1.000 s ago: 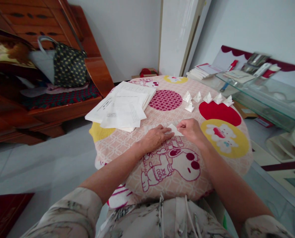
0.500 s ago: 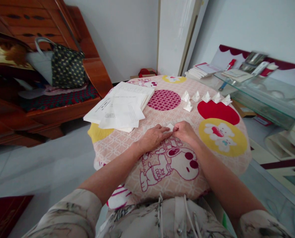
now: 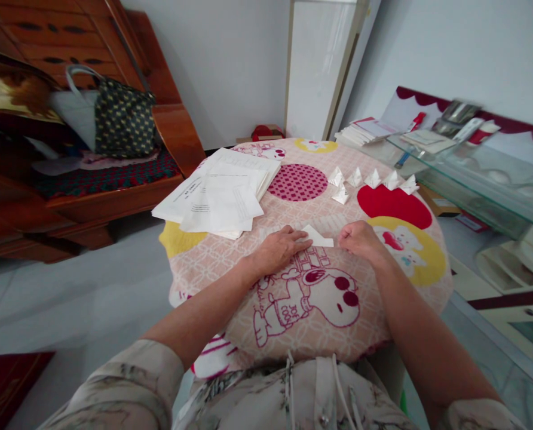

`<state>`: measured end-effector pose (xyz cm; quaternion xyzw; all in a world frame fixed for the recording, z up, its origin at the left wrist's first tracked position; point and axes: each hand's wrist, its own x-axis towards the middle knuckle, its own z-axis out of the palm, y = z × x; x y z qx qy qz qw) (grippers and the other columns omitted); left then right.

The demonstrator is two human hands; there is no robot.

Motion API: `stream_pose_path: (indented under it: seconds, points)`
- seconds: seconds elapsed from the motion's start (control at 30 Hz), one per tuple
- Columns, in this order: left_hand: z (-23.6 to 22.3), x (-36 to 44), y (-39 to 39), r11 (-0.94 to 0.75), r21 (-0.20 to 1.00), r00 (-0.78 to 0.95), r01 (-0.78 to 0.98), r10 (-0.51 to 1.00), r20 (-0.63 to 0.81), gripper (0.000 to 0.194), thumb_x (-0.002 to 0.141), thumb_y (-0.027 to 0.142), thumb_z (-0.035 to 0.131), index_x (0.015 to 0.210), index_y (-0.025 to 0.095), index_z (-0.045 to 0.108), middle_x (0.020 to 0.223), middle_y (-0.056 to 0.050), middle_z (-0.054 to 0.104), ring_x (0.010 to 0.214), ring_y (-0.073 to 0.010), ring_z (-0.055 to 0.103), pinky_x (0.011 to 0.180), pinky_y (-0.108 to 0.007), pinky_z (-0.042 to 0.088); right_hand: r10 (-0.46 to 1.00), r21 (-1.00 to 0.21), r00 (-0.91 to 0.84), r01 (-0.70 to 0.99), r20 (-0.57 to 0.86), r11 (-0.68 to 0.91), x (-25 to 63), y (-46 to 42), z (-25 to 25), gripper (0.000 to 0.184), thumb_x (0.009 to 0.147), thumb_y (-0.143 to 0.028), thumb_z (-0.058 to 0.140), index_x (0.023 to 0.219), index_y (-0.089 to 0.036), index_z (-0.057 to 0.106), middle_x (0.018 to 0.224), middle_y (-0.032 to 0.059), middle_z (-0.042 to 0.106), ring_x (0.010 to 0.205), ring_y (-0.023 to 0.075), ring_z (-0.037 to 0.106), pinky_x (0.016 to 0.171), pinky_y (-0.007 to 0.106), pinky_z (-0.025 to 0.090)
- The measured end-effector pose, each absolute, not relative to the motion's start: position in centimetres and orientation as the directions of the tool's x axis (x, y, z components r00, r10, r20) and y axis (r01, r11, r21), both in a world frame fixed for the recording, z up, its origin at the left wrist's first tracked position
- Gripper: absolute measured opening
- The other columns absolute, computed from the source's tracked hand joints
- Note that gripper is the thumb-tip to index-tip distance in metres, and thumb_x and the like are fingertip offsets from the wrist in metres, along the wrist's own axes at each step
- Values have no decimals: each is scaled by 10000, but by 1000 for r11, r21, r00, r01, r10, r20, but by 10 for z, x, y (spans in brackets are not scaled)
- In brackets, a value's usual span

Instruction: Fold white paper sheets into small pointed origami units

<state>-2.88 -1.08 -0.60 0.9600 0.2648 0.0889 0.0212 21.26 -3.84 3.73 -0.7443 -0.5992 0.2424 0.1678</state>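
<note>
On the patterned cloth, my left hand [image 3: 287, 246] lies flat, its outstretched fingers resting on the left end of a small folded white paper [image 3: 318, 237]. The paper comes to a low point at the top, with a straight lower edge, and its left part is hidden under my fingers. Just beyond its right tip, my right hand [image 3: 360, 240] is closed in a loose fist. I make out nothing inside those curled fingers. Farther back stand several small folded paper shapes [image 3: 373, 178] in a row, with one more in front of the row's left end.
A stack of printed paper sheets [image 3: 221, 191] lies at the left of the round table, whose cloth [image 3: 230, 257] hangs over the edge. A glass shelf unit [image 3: 486, 179] stands close on the right. To the left, a wooden bench [image 3: 172, 137] holds a dark handbag [image 3: 123, 119].
My right hand has moved right, off the middle of the paper to its right tip. More of the folded paper shows between my hands. The left hand has stayed in place.
</note>
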Motion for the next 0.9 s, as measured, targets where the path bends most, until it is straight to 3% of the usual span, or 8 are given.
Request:
stream_pose_path:
  seconds: [0.1,0.17,0.27,0.4,0.47,0.63,0.9]
  points:
    - [-4,-28,-12,-864,90,848,495,504,165,474,946,110,456,1389,215,587,1431,-76,584,1111,-251,537,931,-364,496,994,-658,79,745,-72,-107,195,-37,39,96,682,-87,608,670,-130,693,518,-9,607,488,120,552,494,220,385]
    - [-3,-28,-12,-858,106,841,502,513,170,494,930,91,461,1386,226,594,1415,-76,598,1103,-251,553,924,-371,503,995,-727,-8,683,-95,-64,182,-33,36,115,702,-79,589,702,-134,690,531,-14,615,479,111,550,488,211,390]
    - [-3,-28,-11,-824,187,805,535,564,184,501,913,71,465,1351,255,626,1374,-56,632,1110,-246,580,919,-371,514,987,-730,-52,679,-154,-79,173,-27,26,123,686,-52,587,671,-142,670,478,-33,566,436,100,508,458,206,365]
    - [-4,-21,-4,-711,413,690,569,686,229,309,934,155,511,1146,212,729,1254,-55,693,1124,-211,619,993,-343,491,984,-744,-42,660,-175,-104,175,-22,16,73,706,-97,632,681,-154,671,486,-32,569,444,109,519,456,214,368]
    - [-4,-14,-1,-625,487,609,610,763,216,218,907,188,565,1034,188,742,1134,-59,718,1032,-196,652,938,-317,506,991,-718,-27,691,-134,-78,175,-21,15,70,684,-96,666,646,-155,665,488,-32,568,456,106,518,477,220,370]
    - [0,5,-2,-465,471,439,749,882,172,198,804,285,688,959,164,716,977,-73,683,879,-217,646,786,-325,504,998,-676,-31,737,-47,-9,172,-19,15,119,649,-57,673,590,-160,670,488,-27,575,501,112,537,535,233,384]
    - [-2,-5,8,-436,612,456,660,880,134,265,687,71,645,929,145,726,899,-43,637,808,-173,597,775,-305,494,1000,-695,-15,719,-21,-4,173,-20,13,129,633,-64,705,569,-168,667,483,-30,580,508,114,543,534,234,382]
